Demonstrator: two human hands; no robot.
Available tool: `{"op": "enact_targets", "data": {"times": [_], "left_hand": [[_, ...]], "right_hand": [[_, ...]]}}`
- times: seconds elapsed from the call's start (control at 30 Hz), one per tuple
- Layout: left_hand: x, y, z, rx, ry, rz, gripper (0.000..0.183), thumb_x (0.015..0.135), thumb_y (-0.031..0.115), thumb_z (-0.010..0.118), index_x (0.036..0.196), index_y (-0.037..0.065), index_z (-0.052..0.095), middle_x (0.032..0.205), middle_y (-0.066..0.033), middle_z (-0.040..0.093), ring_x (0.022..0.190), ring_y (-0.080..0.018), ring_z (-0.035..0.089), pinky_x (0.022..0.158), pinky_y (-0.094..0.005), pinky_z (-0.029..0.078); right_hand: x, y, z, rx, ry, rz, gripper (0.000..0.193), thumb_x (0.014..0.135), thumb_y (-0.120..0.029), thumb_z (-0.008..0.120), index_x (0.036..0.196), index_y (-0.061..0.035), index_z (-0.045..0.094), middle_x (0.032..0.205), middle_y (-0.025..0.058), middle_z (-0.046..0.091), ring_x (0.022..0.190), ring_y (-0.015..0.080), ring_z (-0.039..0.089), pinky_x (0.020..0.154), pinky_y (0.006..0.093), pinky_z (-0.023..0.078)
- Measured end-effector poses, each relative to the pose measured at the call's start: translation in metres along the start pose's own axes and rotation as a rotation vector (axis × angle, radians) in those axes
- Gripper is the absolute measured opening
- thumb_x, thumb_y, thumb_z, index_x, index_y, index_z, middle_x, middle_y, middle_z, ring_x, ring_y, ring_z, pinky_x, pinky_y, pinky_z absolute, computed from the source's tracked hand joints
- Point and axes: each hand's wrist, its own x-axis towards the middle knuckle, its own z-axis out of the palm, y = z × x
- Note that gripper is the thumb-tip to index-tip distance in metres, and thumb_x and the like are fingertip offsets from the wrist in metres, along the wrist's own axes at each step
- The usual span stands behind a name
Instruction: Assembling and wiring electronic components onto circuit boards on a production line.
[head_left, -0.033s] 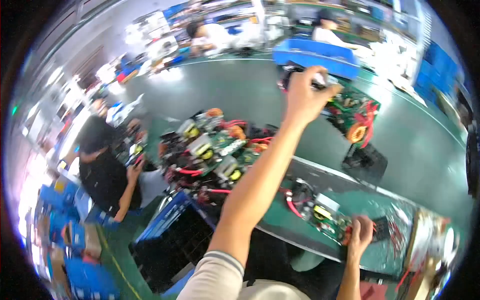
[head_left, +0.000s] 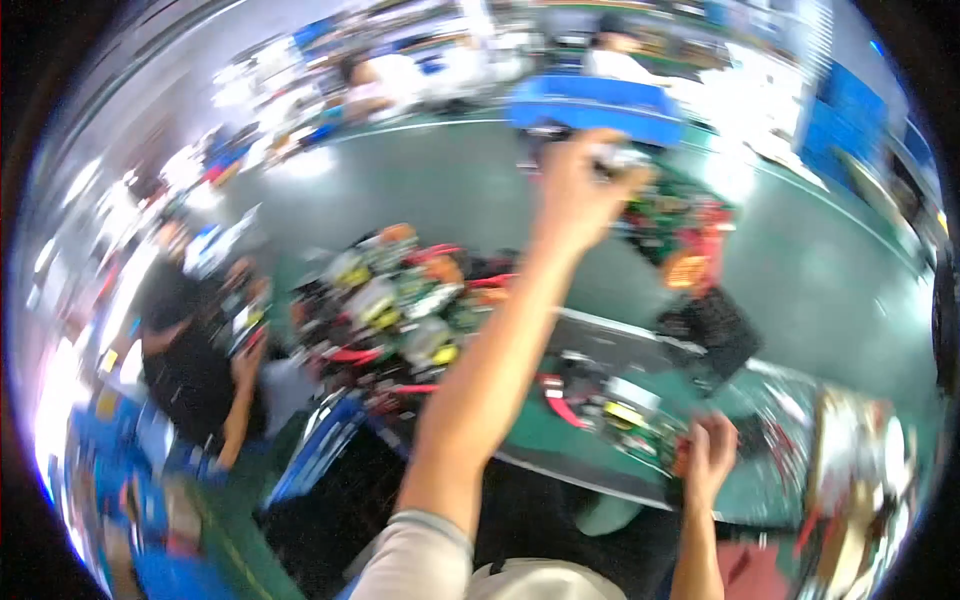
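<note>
My left arm stretches far forward. My left hand (head_left: 582, 185) is closed on the top edge of a green circuit board assembly (head_left: 690, 235) with red wires and an orange coil, held up over the floor. My right hand (head_left: 712, 452) grips the near end of another circuit board (head_left: 615, 410) with red wires, which lies on the green-topped table (head_left: 560, 440). The picture is blurred by motion, so the fingers are hard to make out.
A heap of boards with yellow, orange and red parts (head_left: 400, 300) lies left of my arm. A black block (head_left: 715, 325) sits beyond the table. A blue crate (head_left: 600, 105) stands at the back, and another blue crate (head_left: 320, 440) is lower left. A person in black (head_left: 185, 350) crouches at the left.
The view has shifted slightly and gone blurry. Both hands keep the same hold on their boards.
</note>
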Motion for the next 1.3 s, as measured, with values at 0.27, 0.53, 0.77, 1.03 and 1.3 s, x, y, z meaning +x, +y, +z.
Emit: {"op": "enact_targets", "data": {"times": [0.27,0.53,0.77,1.03,1.3], "left_hand": [[-0.039,0.084,0.007,-0.254,-0.365,0.041,0.049,0.092,0.013,0.066,0.139,0.006,0.054,0.135,-0.0100,0.056,0.121,-0.0234,0.055,0.102,-0.0375,0.045],[-0.147,0.265,0.115,-0.499,-0.600,0.362,0.041,0.089,0.011,0.074,0.127,0.008,0.062,0.118,-0.0040,0.058,0.100,-0.0134,0.058,0.082,-0.0290,0.050],[-0.196,0.396,0.172,-0.388,-0.571,0.706,0.043,0.079,0.017,0.081,0.119,0.012,0.067,0.106,-0.0081,0.059,0.095,-0.0203,0.061,0.081,-0.0337,0.051],[-0.245,0.513,0.298,-0.353,-0.721,0.740,0.042,0.077,0.020,0.081,0.116,0.012,0.069,0.100,-0.0113,0.060,0.089,-0.0247,0.061,0.082,-0.0367,0.049],[-0.344,0.599,0.318,-0.811,-0.985,1.048,0.044,0.073,0.011,0.081,0.115,0.009,0.069,0.115,-0.0118,0.059,0.102,-0.0264,0.062,0.089,-0.0345,0.049]], "right_hand": [[-0.042,-0.106,-0.017,0.563,-0.306,-0.095,0.110,0.080,-0.020,0.082,0.158,-0.0172,0.004,0.159,0.0149,0.026,0.140,0.0305,0.034,0.108,0.0427,0.039],[-0.191,-0.129,-0.107,0.676,0.031,-0.327,0.100,0.082,-0.016,0.077,0.158,-0.0083,0.012,0.152,0.0108,0.036,0.139,0.0202,0.038,0.117,0.0362,0.028],[-0.245,-0.180,-0.205,0.504,0.374,-0.281,0.069,0.091,0.000,0.065,0.151,0.0007,0.030,0.140,0.0117,0.053,0.129,0.0192,0.050,0.112,0.0351,0.037],[-0.265,-0.206,-0.353,0.412,0.627,-0.316,0.056,0.093,-0.006,0.065,0.145,-0.0033,0.043,0.133,0.0056,0.056,0.118,0.0113,0.054,0.104,0.0276,0.042],[-0.349,-0.159,-0.369,0.393,0.834,-0.246,0.052,0.094,-0.005,0.063,0.142,0.0011,0.044,0.131,0.0080,0.058,0.118,0.0149,0.057,0.104,0.0335,0.045]]}}
